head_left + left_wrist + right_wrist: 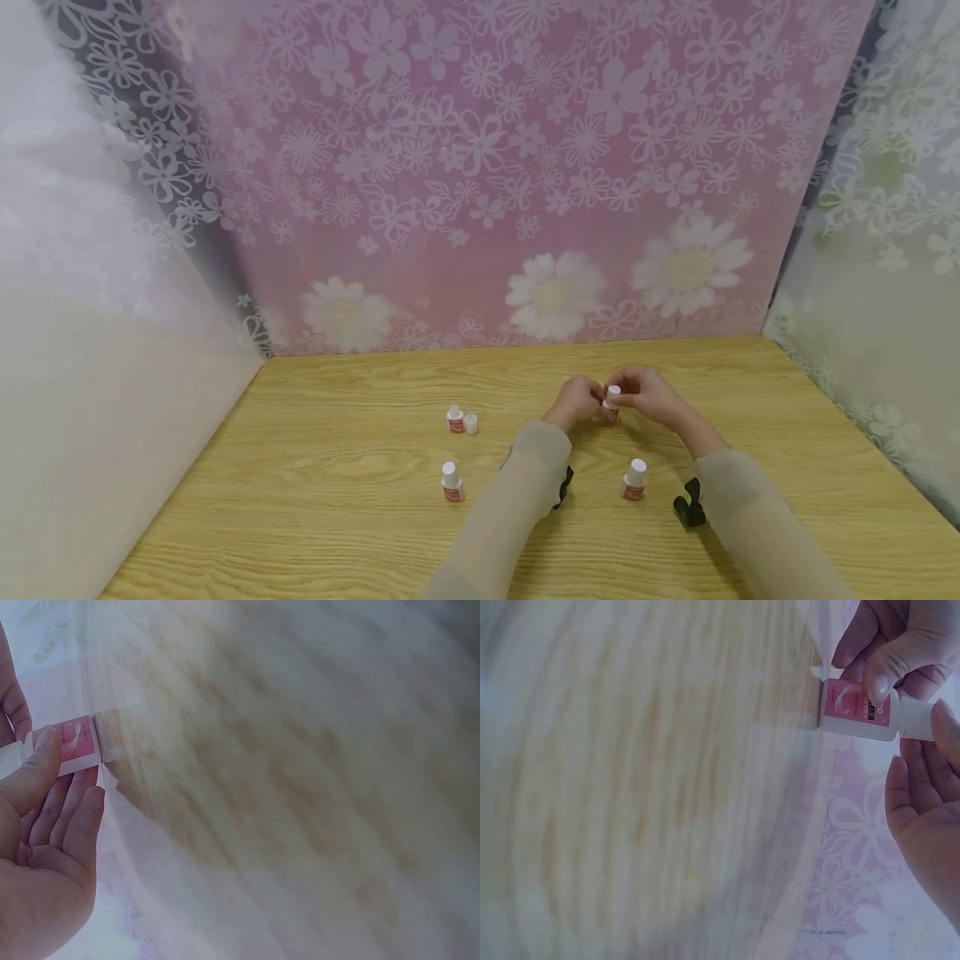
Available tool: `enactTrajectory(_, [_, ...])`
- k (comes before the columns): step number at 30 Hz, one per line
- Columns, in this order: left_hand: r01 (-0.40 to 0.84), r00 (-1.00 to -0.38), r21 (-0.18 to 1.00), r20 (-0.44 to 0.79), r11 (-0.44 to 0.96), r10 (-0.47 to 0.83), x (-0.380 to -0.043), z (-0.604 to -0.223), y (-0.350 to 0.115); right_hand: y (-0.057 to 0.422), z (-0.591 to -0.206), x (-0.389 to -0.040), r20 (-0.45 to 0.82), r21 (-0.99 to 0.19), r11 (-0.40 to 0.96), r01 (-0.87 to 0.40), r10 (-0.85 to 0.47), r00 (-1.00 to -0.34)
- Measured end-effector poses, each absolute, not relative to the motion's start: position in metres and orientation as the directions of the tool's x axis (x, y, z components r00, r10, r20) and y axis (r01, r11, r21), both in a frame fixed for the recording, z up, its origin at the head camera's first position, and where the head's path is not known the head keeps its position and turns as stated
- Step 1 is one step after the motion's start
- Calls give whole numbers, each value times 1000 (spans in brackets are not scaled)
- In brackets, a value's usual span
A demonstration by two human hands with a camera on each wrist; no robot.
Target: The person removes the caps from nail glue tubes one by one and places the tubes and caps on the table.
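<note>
A small white bottle with a red label point(855, 709) is held between both hands toward the back right of the table. My left hand point(579, 400) grips its body, the thumb lying across the label. On the white cap point(916, 721) at the top, my right hand point(651, 393) has a pinching hold with thumb and fingers. The bottle looks upright in the head view, its base at or just above the wood; contact is hard to tell.
On the wooden table point(337, 500), capped bottles stand at front left point(452, 483) and front right point(633, 481). Farther back, an uncapped bottle point(455, 421) stands beside a loose white cap point(471, 424). A flowered pink backdrop point(450, 208) closes off the rear; pale panels flank both sides.
</note>
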State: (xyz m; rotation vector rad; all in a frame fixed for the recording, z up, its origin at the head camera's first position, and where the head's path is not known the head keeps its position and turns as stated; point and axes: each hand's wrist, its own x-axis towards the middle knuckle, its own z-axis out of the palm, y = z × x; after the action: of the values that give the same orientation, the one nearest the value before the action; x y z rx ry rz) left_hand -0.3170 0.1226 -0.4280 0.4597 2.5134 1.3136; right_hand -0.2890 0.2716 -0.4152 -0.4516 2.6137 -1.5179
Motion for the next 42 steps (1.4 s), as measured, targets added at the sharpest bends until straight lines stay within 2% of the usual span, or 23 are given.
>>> enactTrajectory(11, [139, -923, 823, -94, 550, 374, -317, -427, 123, 272, -416, -290, 90, -845, 483, -231, -298, -950])
enactTrajectory(26, [173, -922, 812, -66, 558, 381, -321, -434, 123, 268, -420, -291, 144, -751, 625, -213, -160, -977])
enactTrajectory(42, [152, -927, 832, -67, 534, 369, -322, -436, 125, 265, -418, -287, 168, -744, 626, -233, -163, -972])
